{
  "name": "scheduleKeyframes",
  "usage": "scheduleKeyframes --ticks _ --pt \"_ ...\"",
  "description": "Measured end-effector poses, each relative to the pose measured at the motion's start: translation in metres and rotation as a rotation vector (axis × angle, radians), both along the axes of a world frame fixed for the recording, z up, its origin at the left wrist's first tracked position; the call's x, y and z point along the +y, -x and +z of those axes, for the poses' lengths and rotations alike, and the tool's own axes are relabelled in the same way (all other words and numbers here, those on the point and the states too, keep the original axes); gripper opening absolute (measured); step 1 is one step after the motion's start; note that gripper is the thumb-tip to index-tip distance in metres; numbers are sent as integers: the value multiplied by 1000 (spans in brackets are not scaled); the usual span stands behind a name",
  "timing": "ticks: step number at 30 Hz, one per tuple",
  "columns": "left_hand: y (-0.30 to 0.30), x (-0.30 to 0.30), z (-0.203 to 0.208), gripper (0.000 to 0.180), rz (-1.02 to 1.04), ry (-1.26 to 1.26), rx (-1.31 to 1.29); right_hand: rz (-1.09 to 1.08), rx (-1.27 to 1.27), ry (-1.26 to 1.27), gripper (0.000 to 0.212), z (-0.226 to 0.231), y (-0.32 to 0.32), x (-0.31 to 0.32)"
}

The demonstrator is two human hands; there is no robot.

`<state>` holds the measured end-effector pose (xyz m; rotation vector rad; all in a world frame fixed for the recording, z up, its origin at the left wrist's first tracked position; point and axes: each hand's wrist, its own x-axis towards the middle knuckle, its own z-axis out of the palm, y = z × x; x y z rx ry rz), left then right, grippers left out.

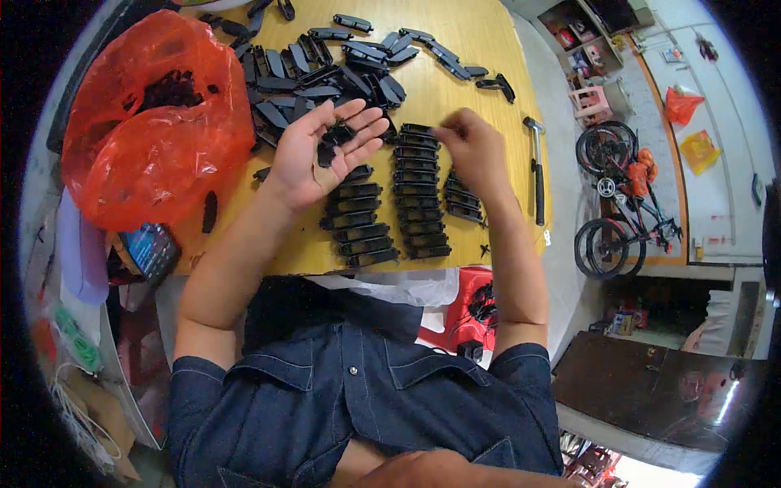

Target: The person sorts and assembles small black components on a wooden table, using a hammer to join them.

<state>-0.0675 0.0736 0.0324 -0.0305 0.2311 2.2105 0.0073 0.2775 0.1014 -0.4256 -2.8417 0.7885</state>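
Note:
Palm up, my left hand [299,167] cradles a few small black plastic pieces [332,145], its fingers stretched out. My right hand [478,159] is closed in a pinch beside the far end of the middle column of black plastic parts [420,193]; whatever it pinches is hidden. A second column of black parts [358,221] runs below my left hand. Partly covered by my right wrist is a shorter column of black parts [462,200]. Beyond my hands lies a loose heap of long black plastic parts [321,73].
A red plastic bag [179,163] with small black pieces fills the table's left side. Near the yellow table's [480,37] right edge lies a hammer [537,171]. A phone [150,250] sits at the near left corner. Bicycles [610,191] stand on the right.

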Motion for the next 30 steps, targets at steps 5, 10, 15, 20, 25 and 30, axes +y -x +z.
scheduleKeyframes --ticks 5,10,15,20,25,30 --pt "1 -2 -9 38 13 6 18 372 214 -32 17 -12 14 -64" --pt "4 -9 -11 38 -89 -81 92 353 153 -72 20 -7 15 -81" --pt "1 0 -3 38 58 164 22 390 314 -142 14 -17 15 -85" --pt "9 -5 -16 38 -2 -51 21 407 374 -141 8 -15 9 -88" --pt "-2 0 8 41 112 97 -3 411 497 -264 7 -23 0 -82" --pt "-3 5 2 37 90 69 7 295 423 -93 9 -18 1 -85"
